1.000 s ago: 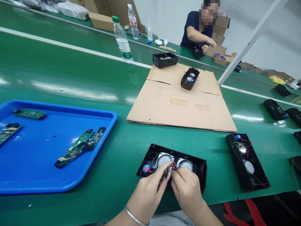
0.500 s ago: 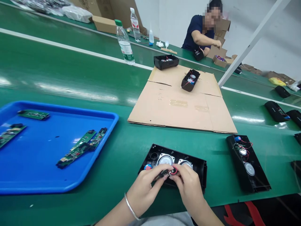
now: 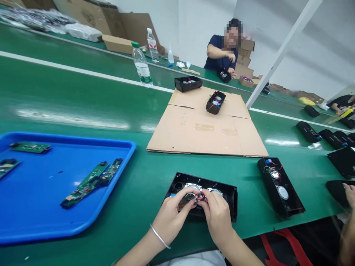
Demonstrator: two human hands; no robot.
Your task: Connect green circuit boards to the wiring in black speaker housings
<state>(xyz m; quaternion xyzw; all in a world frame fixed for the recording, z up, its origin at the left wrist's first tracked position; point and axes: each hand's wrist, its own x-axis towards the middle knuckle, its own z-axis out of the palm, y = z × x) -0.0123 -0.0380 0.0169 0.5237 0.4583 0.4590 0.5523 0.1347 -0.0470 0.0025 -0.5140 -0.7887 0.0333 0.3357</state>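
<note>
A black speaker housing [image 3: 229,203] with two round speakers lies on the green bench in front of me. Over its near edge, my left hand [image 3: 173,210] pinches a small circuit board [image 3: 185,200] between thumb and fingers. My right hand [image 3: 217,212] is closed beside it, fingertips pinching the red wires [image 3: 201,195] at the board's end. The fingertips of both hands almost meet. Part of the housing, including much of the speakers, is hidden behind my hands.
Circuit boards lie in a blue tray [image 3: 69,229] at left. A cardboard sheet [image 3: 208,140] bears two housings. Another open housing [image 3: 291,199] stands at right. Bottles [image 3: 142,70] stand farther back. A person [image 3: 216,50] works across the bench; another person's hand [image 3: 350,194] touches a black part at far right.
The whole view has shifted, bringing another person's hand into sight at the right edge. My hands still hold the board and wires over the housing. The person across has moved an arm.
</note>
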